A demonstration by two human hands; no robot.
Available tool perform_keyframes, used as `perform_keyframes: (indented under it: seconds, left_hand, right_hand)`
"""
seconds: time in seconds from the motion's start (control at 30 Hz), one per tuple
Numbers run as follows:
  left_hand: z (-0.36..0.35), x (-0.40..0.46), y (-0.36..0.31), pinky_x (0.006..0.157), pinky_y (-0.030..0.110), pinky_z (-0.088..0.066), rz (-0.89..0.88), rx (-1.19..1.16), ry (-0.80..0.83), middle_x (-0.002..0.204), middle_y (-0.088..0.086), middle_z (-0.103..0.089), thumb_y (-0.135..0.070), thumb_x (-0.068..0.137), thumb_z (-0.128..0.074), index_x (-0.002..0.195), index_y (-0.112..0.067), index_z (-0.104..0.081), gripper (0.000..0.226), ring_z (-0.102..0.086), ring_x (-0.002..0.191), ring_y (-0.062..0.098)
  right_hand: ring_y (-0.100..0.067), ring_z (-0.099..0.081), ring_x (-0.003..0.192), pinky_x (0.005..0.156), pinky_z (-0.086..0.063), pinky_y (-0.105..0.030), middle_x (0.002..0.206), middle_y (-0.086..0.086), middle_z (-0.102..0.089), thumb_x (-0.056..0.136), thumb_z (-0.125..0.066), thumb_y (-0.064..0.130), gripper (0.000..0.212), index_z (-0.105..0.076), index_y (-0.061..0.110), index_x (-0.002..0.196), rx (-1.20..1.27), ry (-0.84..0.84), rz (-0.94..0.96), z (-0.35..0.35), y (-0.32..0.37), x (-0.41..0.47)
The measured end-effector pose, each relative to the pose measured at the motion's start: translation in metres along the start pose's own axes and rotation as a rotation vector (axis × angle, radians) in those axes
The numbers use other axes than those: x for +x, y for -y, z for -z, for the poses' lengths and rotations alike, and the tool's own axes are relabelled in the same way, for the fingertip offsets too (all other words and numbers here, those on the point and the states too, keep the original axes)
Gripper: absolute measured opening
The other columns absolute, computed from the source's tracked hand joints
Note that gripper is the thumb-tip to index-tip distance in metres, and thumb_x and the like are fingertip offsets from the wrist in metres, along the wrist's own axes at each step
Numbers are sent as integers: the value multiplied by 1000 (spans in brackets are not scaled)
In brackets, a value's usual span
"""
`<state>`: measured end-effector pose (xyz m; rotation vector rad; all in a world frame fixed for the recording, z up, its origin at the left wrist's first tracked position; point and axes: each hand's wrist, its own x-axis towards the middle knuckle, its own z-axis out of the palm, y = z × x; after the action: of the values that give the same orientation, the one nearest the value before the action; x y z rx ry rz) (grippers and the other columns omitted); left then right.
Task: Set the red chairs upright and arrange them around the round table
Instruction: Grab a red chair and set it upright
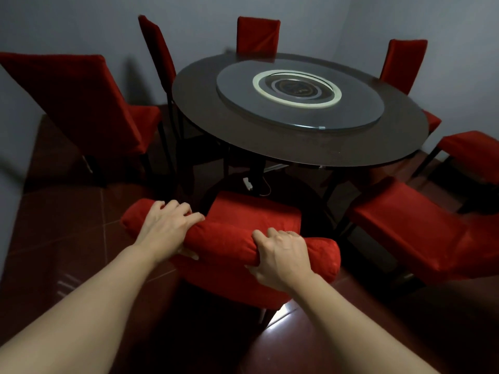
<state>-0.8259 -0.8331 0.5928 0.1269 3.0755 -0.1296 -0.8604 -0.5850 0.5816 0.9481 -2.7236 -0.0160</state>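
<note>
Beside round table (297, 147), fingers (186, 211) (curled) grip chair (229, 238).

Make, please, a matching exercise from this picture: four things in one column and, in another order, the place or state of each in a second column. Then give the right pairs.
Things
1. left hand
2. right hand
3. glass turntable
4. white plug with cable

Places or states
A. lies on the floor under the round table
B. grips the backrest top of the near chair toward its right end
C. sits in the middle of the tabletop
D. grips the same backrest top toward its left end

Pairs: 1-D, 2-B, 3-C, 4-A
</note>
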Motion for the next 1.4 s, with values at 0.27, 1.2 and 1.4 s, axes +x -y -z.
perform_keyframes:
  seconds: [0.27, 1.2, 1.4]
  left_hand:
    - [-1, 17, -28, 91, 37, -32, 3, -3, -15, 116, -11, -54, -84, 54, -59, 127, -42, -50, 85, -48, 108, 15]
    - [-18, 39, -13, 104, 37, -27, -17, 34, -64, 124, -12, -49, -77, 58, -65, 132, -43, -41, 86, -43, 117, 14]
    - [-18, 25, -26, 113, 52, -9, 90, -66, -91, 135, -5, -43, -60, 63, -76, 137, -37, -36, 87, -32, 131, 19]
  right_hand:
    - [-23, -60, 50, 45, -35, -26, 62, 0, -59, 49, -77, 65, 55, -57, 23, 78, -28, 90, 14, 3, -38, 3]
    - [-24, -56, 98, 80, -41, -38, 106, -2, -56, 66, -67, 65, 64, -46, 27, 113, 81, 136, -195, -23, -23, 14]
    - [-23, -49, 110, 97, -32, -39, 119, -2, -52, 75, -66, 60, 70, -38, 33, 133, 45, 178, -287, -19, -8, 10]
